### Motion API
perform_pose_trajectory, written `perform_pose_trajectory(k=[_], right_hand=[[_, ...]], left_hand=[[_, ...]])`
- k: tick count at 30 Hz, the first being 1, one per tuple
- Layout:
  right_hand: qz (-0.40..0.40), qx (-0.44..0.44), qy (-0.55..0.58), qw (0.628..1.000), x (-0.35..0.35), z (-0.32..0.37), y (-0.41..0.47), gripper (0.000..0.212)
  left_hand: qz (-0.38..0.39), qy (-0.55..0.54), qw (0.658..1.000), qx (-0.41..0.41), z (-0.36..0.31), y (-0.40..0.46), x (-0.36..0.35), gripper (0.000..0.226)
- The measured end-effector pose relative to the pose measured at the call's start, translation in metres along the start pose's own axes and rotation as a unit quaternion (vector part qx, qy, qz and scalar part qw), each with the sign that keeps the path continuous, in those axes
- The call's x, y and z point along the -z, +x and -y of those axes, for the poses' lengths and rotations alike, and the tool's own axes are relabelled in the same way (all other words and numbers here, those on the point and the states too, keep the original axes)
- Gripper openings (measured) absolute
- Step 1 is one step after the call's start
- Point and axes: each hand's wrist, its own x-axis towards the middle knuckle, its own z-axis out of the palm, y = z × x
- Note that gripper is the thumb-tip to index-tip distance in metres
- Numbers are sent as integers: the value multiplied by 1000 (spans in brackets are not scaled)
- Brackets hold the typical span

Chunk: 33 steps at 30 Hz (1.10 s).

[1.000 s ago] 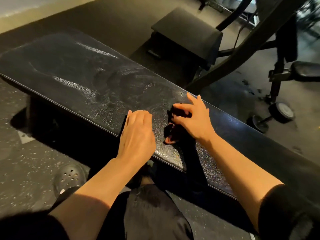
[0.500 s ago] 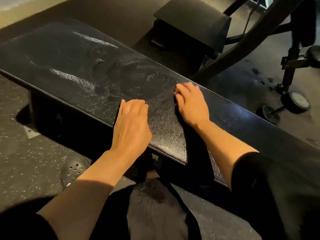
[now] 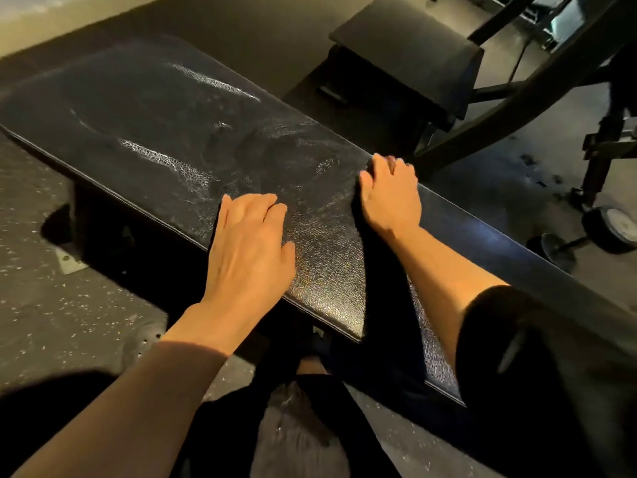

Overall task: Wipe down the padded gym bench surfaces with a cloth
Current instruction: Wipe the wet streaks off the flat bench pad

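The black padded bench (image 3: 165, 132) runs from upper left to lower right, its textured top streaked with shiny marks. My left hand (image 3: 248, 243) rests on the near edge of the wide pad, fingers relaxed and holding nothing. My right hand (image 3: 389, 198) lies at the far edge, where the wide pad meets the narrower pad (image 3: 517, 263). Its fingers are curled over the black cloth, which is almost wholly hidden beneath the hand. A dark gap (image 3: 375, 288) between the two pads runs under my right forearm.
Behind the bench stand another black padded seat (image 3: 406, 53), a slanted metal frame (image 3: 517, 98) and small wheels (image 3: 613, 225). Speckled rubber floor (image 3: 51, 305) lies on the near side. My leg in dark trousers (image 3: 303, 426) is just below the bench.
My right hand pinched the bunched cloth off the pad, then pressed it down and slid it towards the far edge. My left hand stayed put.
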Motion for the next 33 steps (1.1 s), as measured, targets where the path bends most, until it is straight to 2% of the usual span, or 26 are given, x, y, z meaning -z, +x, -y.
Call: perform_pose_trajectory(k=[2, 4, 6, 8, 9, 12, 15, 17, 20, 22, 24, 26, 29, 31, 33], right_hand=[[26, 31, 43, 998, -10, 54, 3, 43], [34, 124, 68, 989, -15, 102, -5, 41], [56, 199, 88, 974, -13, 108, -15, 43], [40, 238, 81, 967, -10, 76, -12, 40], [25, 220, 67, 973, -8, 54, -7, 37], [10, 86, 11, 996, -2, 5, 13, 37], [22, 10, -31, 999, -10, 30, 31, 42], [18, 45, -24, 999, -19, 70, 41, 44], [17, 149, -15, 989, -33, 126, 39, 45], [33, 207, 5, 978, -34, 134, 33, 45], [29, 241, 45, 969, -26, 112, 32, 42], [4, 213, 52, 976, -19, 72, 37, 37], [6, 94, 32, 995, -9, 12, 35, 32], [-2, 36, 2, 999, -9, 7, 30, 35], [-13, 18, -37, 999, -10, 31, 30, 39]], left_hand=[[-2, 2, 1000, 12, 3, 4, 1, 47], [-2, 1, 1000, 23, 4, 5, 1, 47], [0, -6, 999, 31, 3, 6, 1, 45], [-5, -10, 999, 30, 2, 6, 2, 45], [-8, -14, 999, 31, 2, 5, 2, 45], [-8, -21, 999, 29, 0, 4, 3, 43], [-5, -17, 1000, 24, 2, 3, 2, 44], [-4, -16, 1000, 22, 4, 4, 1, 47], [3, -8, 1000, 29, 5, 6, 1, 50], [-4, -11, 999, 32, 5, 6, -1, 50], [-5, -10, 999, 31, 4, 7, -2, 50], [-12, -17, 999, 32, 2, 6, -3, 47], [-17, -22, 999, 27, 0, 5, -3, 44], [-15, -20, 999, 25, 3, 4, -2, 45], [-14, -16, 999, 27, 6, 3, -1, 44]])
